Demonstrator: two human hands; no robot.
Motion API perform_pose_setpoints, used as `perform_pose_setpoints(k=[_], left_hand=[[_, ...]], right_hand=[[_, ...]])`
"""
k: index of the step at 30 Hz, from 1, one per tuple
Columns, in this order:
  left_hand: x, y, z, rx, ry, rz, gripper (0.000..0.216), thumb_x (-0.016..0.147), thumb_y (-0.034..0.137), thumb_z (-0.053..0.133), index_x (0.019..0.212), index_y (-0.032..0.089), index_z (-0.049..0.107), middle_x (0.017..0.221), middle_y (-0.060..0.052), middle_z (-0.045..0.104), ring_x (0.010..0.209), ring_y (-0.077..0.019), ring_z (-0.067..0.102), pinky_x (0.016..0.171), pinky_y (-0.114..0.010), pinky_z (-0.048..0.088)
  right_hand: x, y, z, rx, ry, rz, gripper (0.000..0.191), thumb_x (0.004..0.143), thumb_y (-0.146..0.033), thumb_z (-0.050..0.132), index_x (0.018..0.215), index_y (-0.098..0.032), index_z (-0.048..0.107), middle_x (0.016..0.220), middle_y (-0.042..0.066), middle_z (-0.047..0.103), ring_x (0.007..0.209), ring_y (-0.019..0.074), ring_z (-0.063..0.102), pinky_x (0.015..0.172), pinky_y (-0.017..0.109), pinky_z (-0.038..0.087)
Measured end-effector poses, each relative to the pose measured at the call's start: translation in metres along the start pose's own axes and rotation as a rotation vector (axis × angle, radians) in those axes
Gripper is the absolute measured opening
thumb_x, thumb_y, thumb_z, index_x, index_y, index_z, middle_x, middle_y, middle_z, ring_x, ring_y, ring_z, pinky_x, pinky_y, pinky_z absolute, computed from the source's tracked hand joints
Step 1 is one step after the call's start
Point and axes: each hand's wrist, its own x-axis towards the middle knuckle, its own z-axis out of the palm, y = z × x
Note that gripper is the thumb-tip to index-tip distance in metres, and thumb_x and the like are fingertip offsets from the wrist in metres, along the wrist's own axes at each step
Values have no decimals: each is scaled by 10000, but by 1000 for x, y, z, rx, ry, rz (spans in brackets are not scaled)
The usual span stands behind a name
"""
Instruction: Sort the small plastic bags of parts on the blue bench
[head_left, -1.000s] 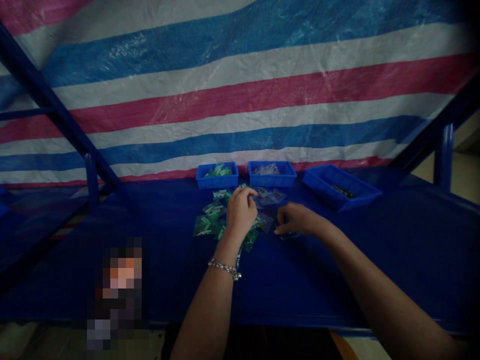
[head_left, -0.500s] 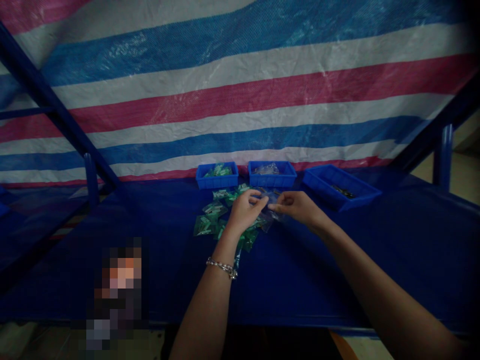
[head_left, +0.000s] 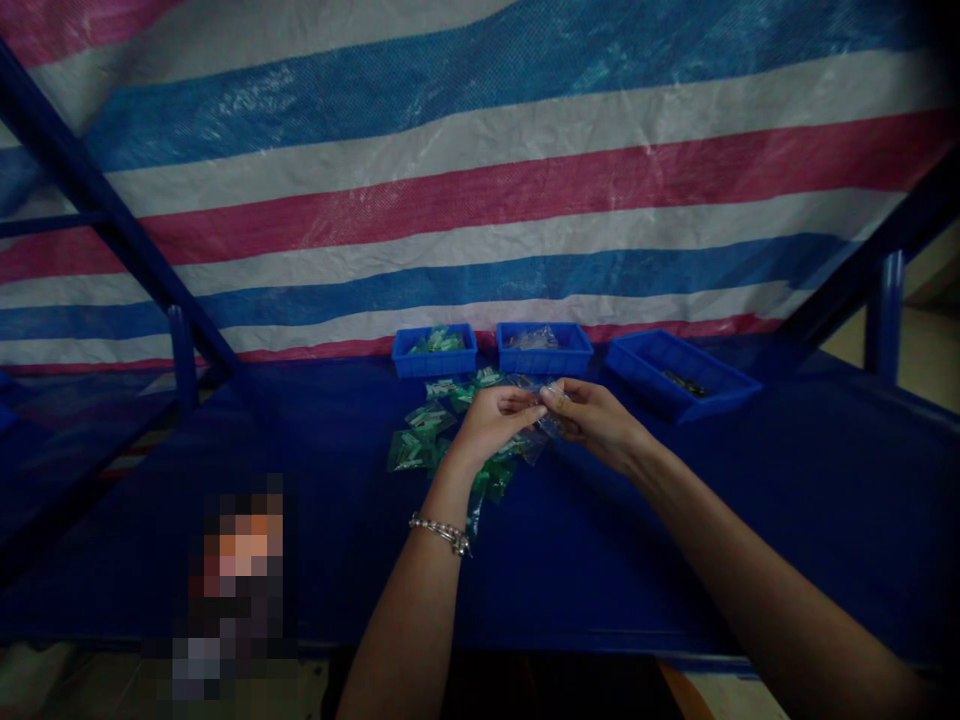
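Observation:
My left hand (head_left: 491,420) and my right hand (head_left: 592,415) meet above the blue table (head_left: 300,520), fingertips pinched together on a small clear plastic bag (head_left: 546,400). What the bag contains is too dim to make out. Under and left of my left hand lies a pile of small green packets (head_left: 424,435), with several clear bags among them. A beaded bracelet (head_left: 442,533) is on my left wrist.
Three blue bins stand at the table's back: a left bin (head_left: 433,352) with green packets, a middle bin (head_left: 544,347) with clear bags, a right bin (head_left: 681,373) with small dark parts. A striped tarp (head_left: 480,180) hangs behind. Blue frame posts (head_left: 182,365) stand at both sides.
My right hand rose from the table and moved left and back to meet my left hand. Both hands now pinch the clear bag between them, lifted above the pile.

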Motion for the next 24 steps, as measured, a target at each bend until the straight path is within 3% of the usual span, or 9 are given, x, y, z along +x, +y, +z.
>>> perform_pose_setpoints(k=[5, 11, 16, 24], left_hand=[[1, 2, -1, 14, 26, -14, 51, 676, 113, 611, 714, 82, 600, 645, -28, 603, 547, -70, 525, 582, -213, 430], [3, 1, -1, 26, 178, -13, 24, 677, 98, 603, 691, 93, 584, 588, -7, 579, 518, -66, 514, 542, -194, 431], [1, 3, 1, 47, 145, -39, 67, 721, 165, 584, 709, 99, 583, 592, -4, 575, 501, -57, 497, 527, -186, 415], [2, -1, -2, 115, 112, -17, 73, 719, 168, 585, 680, 107, 587, 633, -35, 601, 562, -92, 538, 572, -227, 435]], right_hand=[[-2, -2, 2, 22, -32, 39, 419, 564, -485, 716, 644, -173, 448, 499, -71, 383, 421, 34, 258, 407, 208, 144], [-1, -5, 1, -50, 4, 26, 371, 566, -450, 710, 699, -141, 552, 586, -27, 503, 465, 57, 386, 435, 219, 236], [1, -3, 1, -141, 60, -2, 363, 543, -445, 706, 663, -135, 561, 519, -35, 476, 449, 63, 375, 435, 224, 227], [1, -5, 2, -290, 28, -46, 305, 572, -415, 664, 663, -132, 595, 573, -6, 539, 490, 78, 414, 465, 226, 280]])
